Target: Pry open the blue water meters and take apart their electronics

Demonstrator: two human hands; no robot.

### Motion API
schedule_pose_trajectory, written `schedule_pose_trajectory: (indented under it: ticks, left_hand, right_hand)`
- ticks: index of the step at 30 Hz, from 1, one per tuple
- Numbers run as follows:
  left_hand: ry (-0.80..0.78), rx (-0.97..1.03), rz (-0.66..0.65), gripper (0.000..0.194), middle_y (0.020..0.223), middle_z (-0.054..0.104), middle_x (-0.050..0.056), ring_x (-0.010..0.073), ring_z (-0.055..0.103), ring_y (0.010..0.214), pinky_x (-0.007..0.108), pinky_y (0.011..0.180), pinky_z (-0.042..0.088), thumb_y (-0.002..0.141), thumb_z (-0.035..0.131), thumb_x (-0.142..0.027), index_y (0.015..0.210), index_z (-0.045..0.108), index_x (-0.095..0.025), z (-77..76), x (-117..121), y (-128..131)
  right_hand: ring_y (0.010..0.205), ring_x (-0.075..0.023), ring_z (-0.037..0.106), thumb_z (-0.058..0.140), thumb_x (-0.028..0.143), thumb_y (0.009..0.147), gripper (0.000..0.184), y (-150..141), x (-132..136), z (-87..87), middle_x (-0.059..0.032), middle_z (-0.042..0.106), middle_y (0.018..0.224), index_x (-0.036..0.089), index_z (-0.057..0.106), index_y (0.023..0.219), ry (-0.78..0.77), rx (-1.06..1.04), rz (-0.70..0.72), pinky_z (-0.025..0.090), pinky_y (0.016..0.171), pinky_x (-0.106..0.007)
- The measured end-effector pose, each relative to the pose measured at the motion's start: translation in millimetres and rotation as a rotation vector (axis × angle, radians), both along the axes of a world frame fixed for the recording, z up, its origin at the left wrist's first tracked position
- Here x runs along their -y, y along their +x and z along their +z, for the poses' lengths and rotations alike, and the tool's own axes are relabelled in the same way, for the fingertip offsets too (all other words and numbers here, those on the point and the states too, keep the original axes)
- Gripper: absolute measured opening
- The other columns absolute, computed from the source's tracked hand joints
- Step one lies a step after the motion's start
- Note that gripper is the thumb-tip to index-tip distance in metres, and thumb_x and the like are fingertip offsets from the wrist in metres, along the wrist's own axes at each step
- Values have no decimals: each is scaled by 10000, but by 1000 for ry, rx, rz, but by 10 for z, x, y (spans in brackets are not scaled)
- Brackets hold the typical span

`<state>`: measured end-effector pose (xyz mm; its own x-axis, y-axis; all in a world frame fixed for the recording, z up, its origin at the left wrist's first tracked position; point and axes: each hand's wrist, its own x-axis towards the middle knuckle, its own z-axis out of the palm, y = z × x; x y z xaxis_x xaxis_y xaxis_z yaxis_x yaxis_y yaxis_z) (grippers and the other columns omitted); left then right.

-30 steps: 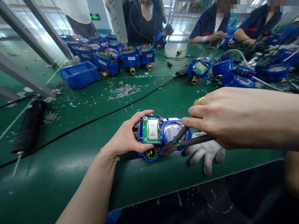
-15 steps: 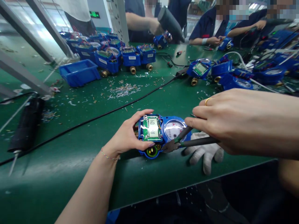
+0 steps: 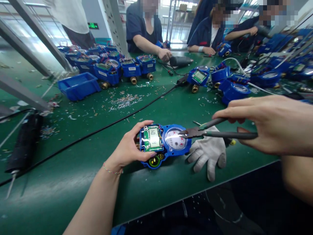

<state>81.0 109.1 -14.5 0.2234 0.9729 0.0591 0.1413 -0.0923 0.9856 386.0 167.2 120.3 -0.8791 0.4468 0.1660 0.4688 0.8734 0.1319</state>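
My left hand (image 3: 130, 143) is closed round the left end of a blue water meter (image 3: 179, 150), thumb on the near side and fingers on the far side. The meter's green circuit board carries a small lit display (image 3: 154, 137); to its right is a round white dial (image 3: 175, 141). My right hand (image 3: 266, 124) grips a pair of pliers (image 3: 207, 130) by its dark handles. The plier jaws hover over the right part of the dial, pointing left; whether they touch it I cannot tell. A grey-white work glove (image 3: 210, 155) lies just right of the meter, partly under the pliers.
Blue meters (image 3: 107, 71) with brass fittings crowd the back left, beside a blue bin (image 3: 78, 86). More meters (image 3: 234, 89) stand at the right. A black cable (image 3: 110, 125) crosses the bench. A black powered screwdriver (image 3: 24, 143) hangs at left. Co-workers (image 3: 144, 32) sit opposite.
The pliers have moved from the meter's near edge beside the round socket to above the dial, and my right hand has shifted right. A co-worker's dark heat-gun-like tool now lies on the bench.
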Motion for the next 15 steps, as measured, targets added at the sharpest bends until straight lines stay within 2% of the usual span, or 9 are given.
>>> schedule_pose_trajectory:
  ticks: [3,6,9,13,15]
  left_hand:
    - [-12,23,12,816,1190,559,65,252,606,1016,376,883,521,538,823,-297,1260,443,-269,0,5,24]
    - [-9,32,18,808,1183,560,64,248,602,1021,380,892,515,537,826,-289,1252,450,-272,-3,4,71]
    - [20,18,18,798,1194,551,62,247,593,1032,382,905,507,532,831,-288,1242,465,-279,-15,-6,120]
    - [34,21,13,790,1176,560,48,235,597,1019,351,875,521,528,834,-271,1233,479,-285,-36,-25,157]
    - [20,36,8,791,1165,569,41,224,607,999,323,845,532,528,835,-254,1233,478,-292,-43,-29,161]
  right_hand:
    - [695,-186,589,451,175,742,353,145,204,-255,-72,605,915,207,591,1064,53,-39,-65,491,513,-307]
    - [791,-230,560,448,84,685,423,103,404,-427,-116,574,970,147,543,1092,125,-29,-64,502,622,-355]
    - [762,-245,527,450,63,631,467,13,479,-440,-133,558,913,103,540,1087,170,1,1,473,626,-369]
    - [752,-253,514,458,85,574,512,-67,432,-375,-131,558,889,99,559,1075,204,64,50,446,633,-372]
    - [777,-244,522,476,98,569,477,-95,396,-362,-128,568,919,112,570,1037,203,86,65,437,634,-355]
